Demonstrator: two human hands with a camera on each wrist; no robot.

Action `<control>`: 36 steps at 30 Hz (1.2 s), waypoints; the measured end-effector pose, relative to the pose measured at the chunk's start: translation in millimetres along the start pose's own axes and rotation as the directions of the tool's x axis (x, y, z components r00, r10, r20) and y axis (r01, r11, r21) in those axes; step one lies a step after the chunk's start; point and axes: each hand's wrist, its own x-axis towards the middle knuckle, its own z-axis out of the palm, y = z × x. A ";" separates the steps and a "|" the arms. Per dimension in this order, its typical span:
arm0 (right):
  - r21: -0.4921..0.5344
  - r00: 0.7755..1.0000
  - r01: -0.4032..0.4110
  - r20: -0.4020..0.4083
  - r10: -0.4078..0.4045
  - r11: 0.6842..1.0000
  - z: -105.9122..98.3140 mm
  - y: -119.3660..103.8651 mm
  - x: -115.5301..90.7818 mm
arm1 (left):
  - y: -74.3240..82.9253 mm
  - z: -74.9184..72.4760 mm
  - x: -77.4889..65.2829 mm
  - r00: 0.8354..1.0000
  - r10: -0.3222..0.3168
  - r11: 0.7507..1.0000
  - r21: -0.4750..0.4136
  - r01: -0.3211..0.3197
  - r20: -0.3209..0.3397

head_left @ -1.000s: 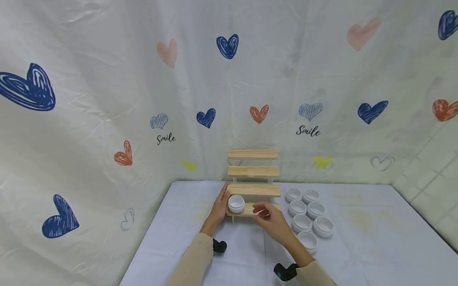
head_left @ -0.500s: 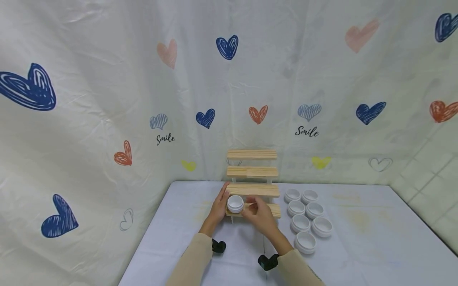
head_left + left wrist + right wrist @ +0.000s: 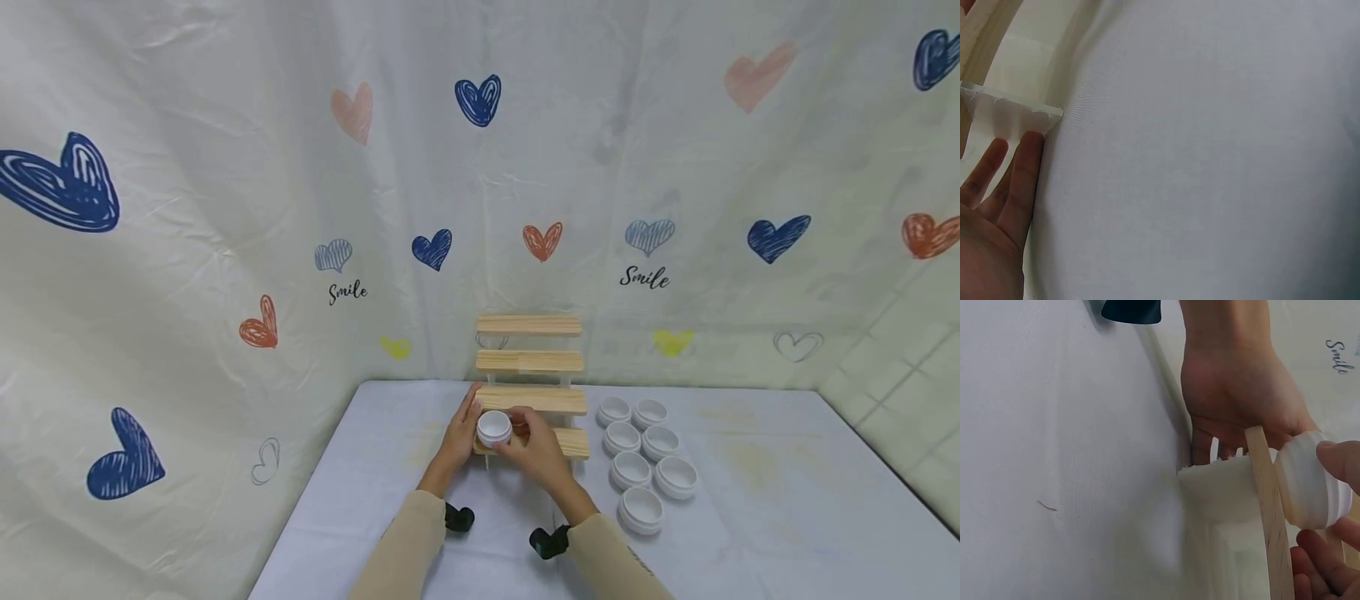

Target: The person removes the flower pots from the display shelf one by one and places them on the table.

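Note:
A small round white jar (image 3: 494, 427) stands at the left end of the lowest wooden step (image 3: 566, 442) of a tiered display stand. My right hand (image 3: 536, 450) pinches this jar from its right side; in the right wrist view the thumb (image 3: 1340, 461) lies against its upper part, with other fingers curled near its edge. At the stand's left end is my left hand (image 3: 454, 437), its fingers fairly straight. The left wrist view shows those fingertips touching the white side support (image 3: 1007, 112).
Several more white jars (image 3: 642, 510) stand in two rows on the white-covered table (image 3: 787, 500), right of the stand. Three higher wooden steps (image 3: 530, 402) rise behind the lowest one. A heart-printed curtain (image 3: 585, 167) hangs close behind the stand.
My right hand has moved left along the lowest step to the jar and now pinches it. The left hand has stayed at the stand's left end.

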 end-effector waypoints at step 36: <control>-0.020 0.998 0.056 -0.014 -0.056 0.998 -0.2 3.3 -1.9 | 15.9 -4.5 -6.1 0.999 -0.039 0.999 0.013 0.038 0.035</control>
